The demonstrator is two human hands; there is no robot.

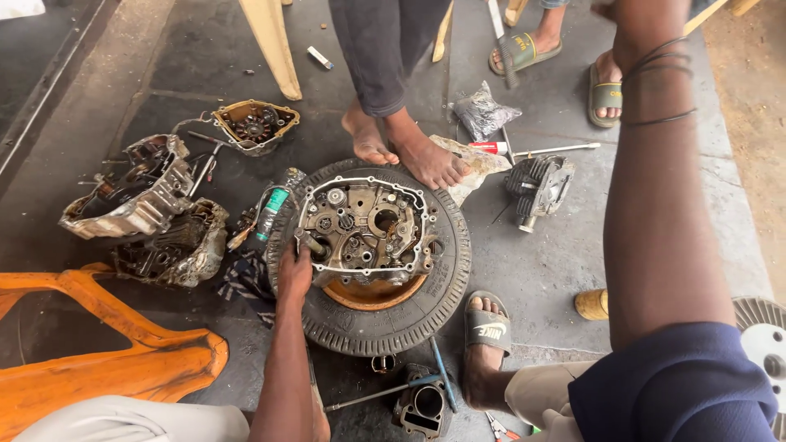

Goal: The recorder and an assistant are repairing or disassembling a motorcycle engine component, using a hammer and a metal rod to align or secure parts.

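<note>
Grimy concrete floor [565, 270], oil stains all over, with engine bits spread around. Going from the left: an orange plastic body panel [98, 352] is lying at the bottom corner, and above it two greasy crankcase halves [143, 209] are sitting side by side. A smaller cover with gears inside [255, 124] is resting further back, near a pale chair leg [273, 45].

Middle of the shot, a small tyre on an orange rim [385, 315] is lying flat and acting as a stand, with the open engine case [366, 227] sitting on top of it, gears and shafts facing up. The person's left hand [295, 274] is reaching in at the case's left edge, grip closing around a stubby shaft sticking out there. Someone else is standing with one bare foot [430, 160] on the far side of the tyre.

Below the tyre a cylinder block [422, 407] and a long rod tool [385, 393] are lying on the floor, next to the person's sandalled foot [487, 327]. Further right, a finned cylinder head [539, 187] is sitting near a red-handled screwdriver [532, 149]. The person's right arm [655, 205] is stretching up out of frame, so the right hand isn't showing and there's no telling what its grip is doing.
</note>
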